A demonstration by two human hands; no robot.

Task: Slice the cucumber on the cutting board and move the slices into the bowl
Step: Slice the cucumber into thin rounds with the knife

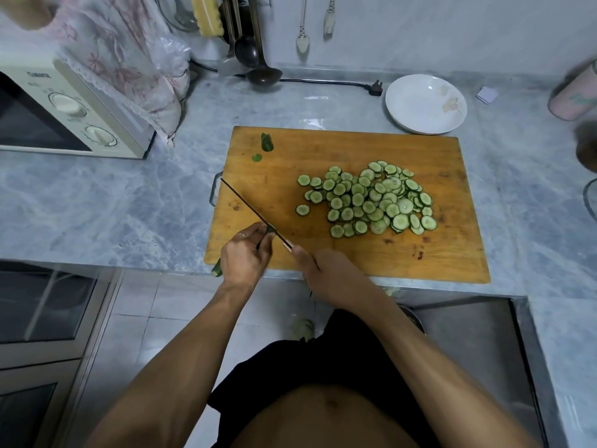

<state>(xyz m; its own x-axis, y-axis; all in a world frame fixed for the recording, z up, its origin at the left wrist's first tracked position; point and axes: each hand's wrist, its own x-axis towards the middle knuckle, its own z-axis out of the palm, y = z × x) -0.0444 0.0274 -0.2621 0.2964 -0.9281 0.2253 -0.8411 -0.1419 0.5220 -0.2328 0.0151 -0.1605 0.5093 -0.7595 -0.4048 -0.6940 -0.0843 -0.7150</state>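
Note:
A wooden cutting board (355, 150) lies on the counter. A pile of several thin cucumber slices (371, 198) covers its right half. My left hand (244, 257) grips the remaining cucumber stub (217, 270) at the board's near left corner; only its green ends show. My right hand (323, 270) holds the knife (248, 206) by its handle, the blade edge-on and slanting up to the left, touching the stub's cut end. Two green end pieces (266, 146) lie at the board's far left. The white bowl (425, 103) stands behind the board's right corner.
A microwave (64, 114) under a floral cloth stands at the left. A ladle and utensils (258, 59) hang at the back, with a power cord and plug (374, 87) along the wall. A pink canister (575, 95) is at the right edge. A sink (468, 334) lies at my near right.

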